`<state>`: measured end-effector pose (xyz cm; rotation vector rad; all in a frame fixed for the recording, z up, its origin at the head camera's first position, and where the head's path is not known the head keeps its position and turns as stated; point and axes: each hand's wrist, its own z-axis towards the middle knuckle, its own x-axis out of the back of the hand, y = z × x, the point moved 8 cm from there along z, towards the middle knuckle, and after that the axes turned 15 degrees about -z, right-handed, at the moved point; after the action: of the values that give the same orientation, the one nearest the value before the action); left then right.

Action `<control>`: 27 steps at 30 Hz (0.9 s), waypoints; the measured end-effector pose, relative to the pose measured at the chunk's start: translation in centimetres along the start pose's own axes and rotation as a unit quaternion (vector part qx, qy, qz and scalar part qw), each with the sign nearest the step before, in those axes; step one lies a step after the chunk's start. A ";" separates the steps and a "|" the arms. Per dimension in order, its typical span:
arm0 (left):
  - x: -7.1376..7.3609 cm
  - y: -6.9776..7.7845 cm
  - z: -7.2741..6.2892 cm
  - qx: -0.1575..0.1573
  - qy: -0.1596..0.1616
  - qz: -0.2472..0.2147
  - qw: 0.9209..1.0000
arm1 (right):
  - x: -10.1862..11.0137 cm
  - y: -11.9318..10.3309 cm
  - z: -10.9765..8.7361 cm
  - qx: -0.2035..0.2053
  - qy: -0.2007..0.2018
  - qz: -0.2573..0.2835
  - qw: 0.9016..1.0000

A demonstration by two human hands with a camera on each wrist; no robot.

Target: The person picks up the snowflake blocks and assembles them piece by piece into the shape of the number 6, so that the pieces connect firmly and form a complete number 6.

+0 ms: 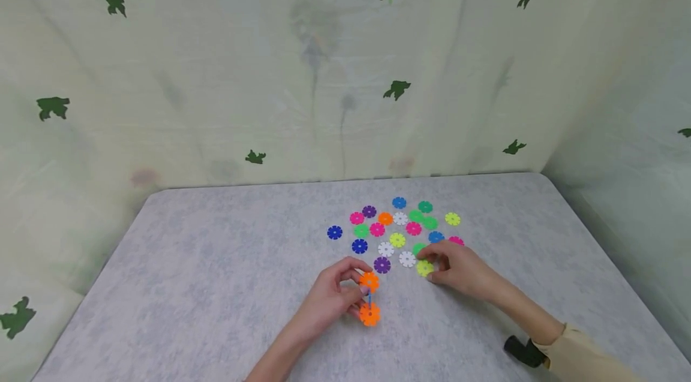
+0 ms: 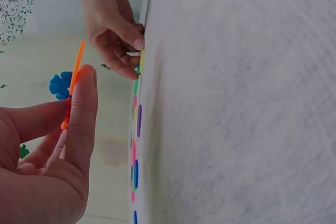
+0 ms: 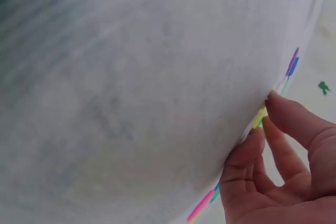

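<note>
My left hand pinches a joined piece of plastic interlocking discs above the table: an orange disc on top, another orange disc below, and a blue disc set crosswise between them. Thumb and fingers cover part of the piece. To the right, my right hand has thumb and fingertips at the rim of a yellow disc, which lies at the table surface. A green disc and a white disc lie beside those fingers.
Several loose discs lie scattered beyond the hands, among them a purple disc, a dark blue disc and a pink disc. They lie on a grey table with a leaf-printed curtain behind it. A black strap-like object sits by the right sleeve.
</note>
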<state>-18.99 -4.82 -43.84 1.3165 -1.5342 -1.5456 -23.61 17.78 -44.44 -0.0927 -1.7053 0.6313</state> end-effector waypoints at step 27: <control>0.0 -0.4 -0.1 0.012 0.007 -0.013 1.000 | 0.4 -2.5 -1.8 -0.041 0.050 0.133 0.989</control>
<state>-18.84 -4.81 -44.17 1.3620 -1.5381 -1.5356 -21.33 16.47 -42.82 -0.4100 -1.6344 0.7394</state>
